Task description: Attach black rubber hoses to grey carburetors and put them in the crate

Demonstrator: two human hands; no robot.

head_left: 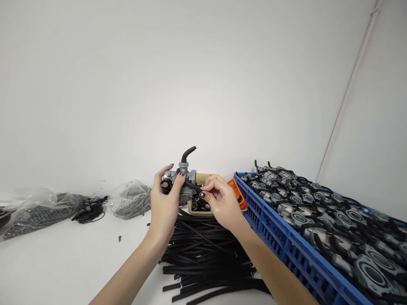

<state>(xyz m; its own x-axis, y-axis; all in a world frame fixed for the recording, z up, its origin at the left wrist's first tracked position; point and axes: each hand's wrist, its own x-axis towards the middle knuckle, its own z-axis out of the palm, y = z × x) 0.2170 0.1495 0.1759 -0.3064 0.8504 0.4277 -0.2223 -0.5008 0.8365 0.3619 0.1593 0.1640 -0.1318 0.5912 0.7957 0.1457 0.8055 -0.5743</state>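
A silver carburetor [183,197] with a bent black rubber cap on top is held up above the table. My left hand [165,199] is closed around its left side, thumb on the front. My right hand [221,199] pinches a black rubber hose [193,187] that reaches to the carburetor's body; whether its end is seated there I cannot tell. Beneath my hands lies a pile of cut black hoses [206,245]. Behind them, a beige tray [205,178] holds small dark parts, partly hidden by my hands.
On the right stands a long blue crate [282,241] full of carburetors [299,218]. An orange basket [239,195] sits against it. To the left are plastic bags of small parts [132,199] and a black cord bundle [90,209]. A white wall rises behind.
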